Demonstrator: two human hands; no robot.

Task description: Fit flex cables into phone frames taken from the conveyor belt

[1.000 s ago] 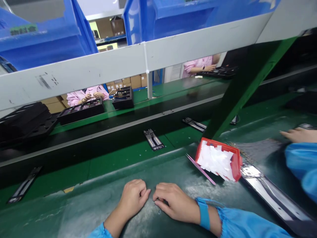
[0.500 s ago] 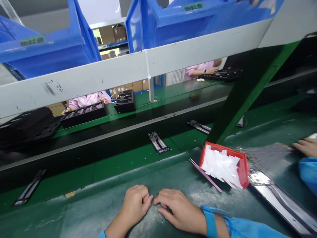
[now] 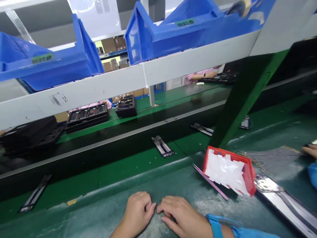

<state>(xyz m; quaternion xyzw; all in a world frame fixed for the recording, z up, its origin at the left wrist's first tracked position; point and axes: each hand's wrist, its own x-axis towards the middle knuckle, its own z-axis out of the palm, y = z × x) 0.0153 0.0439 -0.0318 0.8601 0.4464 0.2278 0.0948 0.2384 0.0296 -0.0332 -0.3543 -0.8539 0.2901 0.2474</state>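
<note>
My left hand rests on the green mat, its fingers curled into a loose fist with nothing visible in it. Beside it, with a small gap between them, lies my right hand, fingers bent inward and thumb below them, also without anything in view. A blue band circles the right wrist. To the right of my hands are a pair of pink tweezers and a red bin holding white strips. Neither hand touches them.
Phone-like assemblies, one a middle unit, lie along the recessed green strip. A larger assembly lies right of the bin. A co-worker's hand shows at the right edge. A green post and a shelf with blue bins stand ahead.
The view has tilted slightly, so most things sit lower in the picture. My hands keep their pose on the mat. The co-worker's hand on the right shows less.
</note>
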